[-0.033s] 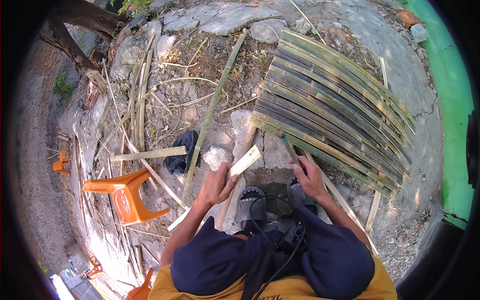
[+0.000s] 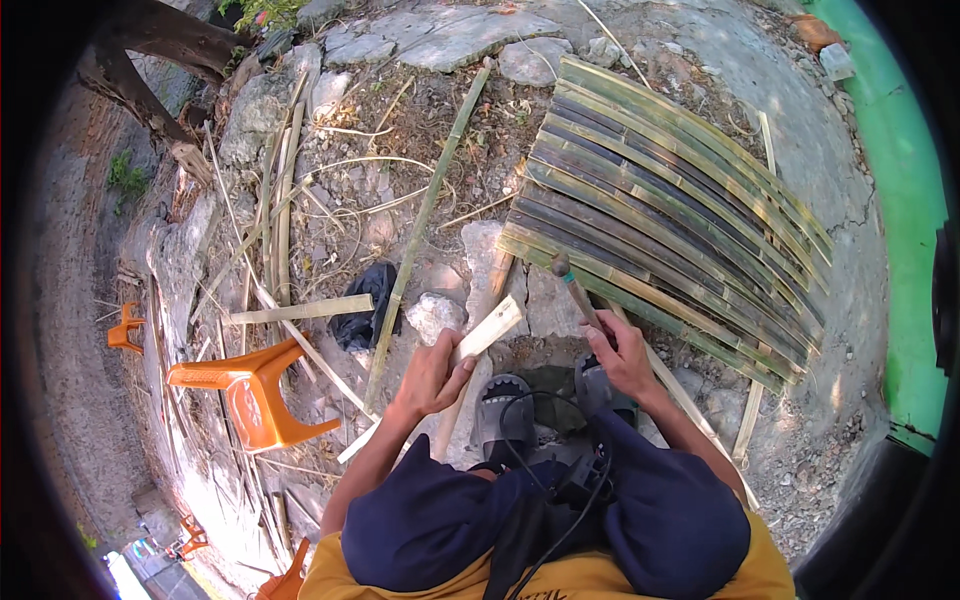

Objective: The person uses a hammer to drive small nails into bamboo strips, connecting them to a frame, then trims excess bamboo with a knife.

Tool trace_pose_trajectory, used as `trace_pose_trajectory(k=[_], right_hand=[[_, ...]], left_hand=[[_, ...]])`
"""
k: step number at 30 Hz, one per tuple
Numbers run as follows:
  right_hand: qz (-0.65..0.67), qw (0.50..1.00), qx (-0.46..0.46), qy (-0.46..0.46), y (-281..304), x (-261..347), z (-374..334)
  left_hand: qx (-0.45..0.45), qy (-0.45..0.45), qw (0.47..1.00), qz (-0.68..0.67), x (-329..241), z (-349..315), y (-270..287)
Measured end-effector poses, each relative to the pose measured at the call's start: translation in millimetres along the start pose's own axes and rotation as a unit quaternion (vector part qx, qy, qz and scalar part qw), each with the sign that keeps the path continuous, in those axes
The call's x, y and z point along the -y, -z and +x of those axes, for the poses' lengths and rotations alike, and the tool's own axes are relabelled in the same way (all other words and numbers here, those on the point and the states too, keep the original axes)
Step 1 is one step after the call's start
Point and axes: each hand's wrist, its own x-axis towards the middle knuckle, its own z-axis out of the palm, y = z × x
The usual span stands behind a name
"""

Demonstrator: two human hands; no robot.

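My left hand (image 2: 430, 378) is closed on a pale split-bamboo strip (image 2: 493, 325), whose free end points up and to the right. In my right hand (image 2: 622, 358) is a short stick-like tool (image 2: 578, 285) with a dark rounded end and a teal band. My fingers hide its other end, so I cannot make out its kind. The tool's rounded end is close to the near left corner of a slatted bamboo panel (image 2: 660, 210), made of several green and dark strips side by side. Strip and tool are apart.
A thicker wooden pole (image 2: 490, 290) lies between my hands, with a pale stone (image 2: 434, 315) beside it. To the left are an orange plastic stool (image 2: 262, 398), a black bag (image 2: 362, 315) and loose bamboo strips (image 2: 425, 225). A green wall (image 2: 905, 230) stands at far right.
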Motion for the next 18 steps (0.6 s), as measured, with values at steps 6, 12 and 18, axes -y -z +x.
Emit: trace_pose_trajectory(k=[6,12,18], right_hand=[[-0.023,0.993,0.037,0.114,41,121,-17],[-0.005,0.986,0.161,0.043,71,203,-37],[0.0,0.976,0.134,0.173,67,208,-46]], left_hand=[[-0.024,-0.063,0.997,-0.028,-32,-10,20],[-0.028,-0.062,0.997,0.043,-39,-15,26],[-0.106,-0.113,0.985,0.07,-40,-23,22]])
